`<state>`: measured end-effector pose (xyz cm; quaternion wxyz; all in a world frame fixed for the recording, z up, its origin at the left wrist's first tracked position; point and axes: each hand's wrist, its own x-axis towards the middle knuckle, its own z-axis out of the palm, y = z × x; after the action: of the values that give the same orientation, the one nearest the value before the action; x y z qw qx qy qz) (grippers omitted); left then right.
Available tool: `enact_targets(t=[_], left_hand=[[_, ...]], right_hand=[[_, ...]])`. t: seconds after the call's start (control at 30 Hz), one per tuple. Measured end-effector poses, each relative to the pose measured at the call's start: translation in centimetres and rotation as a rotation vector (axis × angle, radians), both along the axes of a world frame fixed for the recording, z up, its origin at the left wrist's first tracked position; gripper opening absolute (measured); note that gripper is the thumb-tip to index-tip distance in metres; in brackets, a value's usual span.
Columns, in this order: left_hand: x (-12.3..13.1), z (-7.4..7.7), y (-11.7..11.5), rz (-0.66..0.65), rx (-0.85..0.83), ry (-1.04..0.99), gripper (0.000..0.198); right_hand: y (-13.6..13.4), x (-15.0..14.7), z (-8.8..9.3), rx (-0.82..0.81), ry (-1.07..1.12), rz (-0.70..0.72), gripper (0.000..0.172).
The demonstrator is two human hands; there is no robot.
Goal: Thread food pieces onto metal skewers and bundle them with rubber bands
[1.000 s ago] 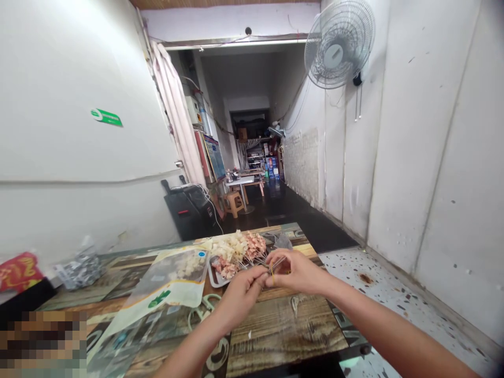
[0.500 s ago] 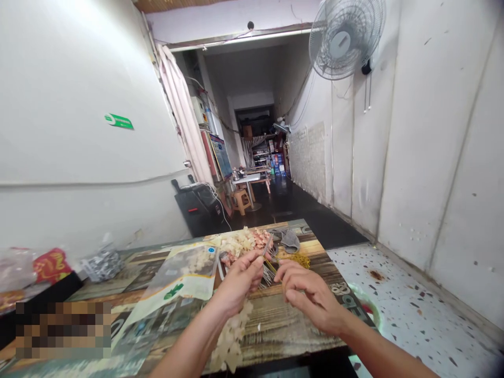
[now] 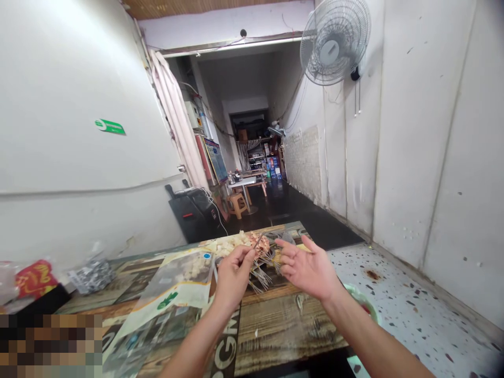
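My left hand (image 3: pixel 235 269) pinches a thin metal skewer (image 3: pixel 259 240) between thumb and fingers over the table (image 3: pixel 283 328). Palm turned up and fingers spread, my right hand (image 3: pixel 309 268) is open with nothing visible in it. Several metal skewers (image 3: pixel 260 275) lie in a bunch between and below the hands. Just beyond them is a heap of pinkish meat pieces (image 3: pixel 262 242), and to its left are pale food pieces (image 3: pixel 232 242). A grey cloth item (image 3: pixel 286 237) lies behind my right fingers, partly covered.
A clear printed plastic bag (image 3: pixel 181 281) lies left of my left hand. Farther left are a bundle in clear plastic (image 3: pixel 92 269) and a red packet (image 3: pixel 36 278). A greenish tub (image 3: pixel 360 302) stands beyond the table's right edge. A fan (image 3: pixel 334 44) hangs on the right wall.
My right hand has turned palm up and its fingers have spread, moving away from the skewer. My left hand still holds the skewer. The camera view has shifted slightly.
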<state>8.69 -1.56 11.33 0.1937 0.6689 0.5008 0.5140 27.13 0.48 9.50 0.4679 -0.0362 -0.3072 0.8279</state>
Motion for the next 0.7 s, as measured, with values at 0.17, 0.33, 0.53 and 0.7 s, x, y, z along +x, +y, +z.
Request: enact_targets(t=[0.17, 0.33, 0.53, 0.7], left_hand=[[-0.2, 0.2, -0.7, 0.129, 0.111, 0.456, 0.026], [-0.2, 0.5, -0.7, 0.049, 0.008, 0.447, 0.021], [-0.8, 1.5, -1.0, -0.310, -0.331, -0.302, 0.034], [-0.5, 1.1, -0.7, -0.231, -0.366, -0.419, 0.039]], right_hand=[[0.2, 0.3, 3.6, 0.274, -0.272, -0.035, 0.065], [-3.8, -0.7, 3.6, 0.909, -0.858, -0.355, 0.036], [-3.3, -1.7, -1.2, 0.874, -0.894, -0.528, 0.022], [-0.7, -0.9, -1.9, 0.098, -0.191, -0.027, 0.032]])
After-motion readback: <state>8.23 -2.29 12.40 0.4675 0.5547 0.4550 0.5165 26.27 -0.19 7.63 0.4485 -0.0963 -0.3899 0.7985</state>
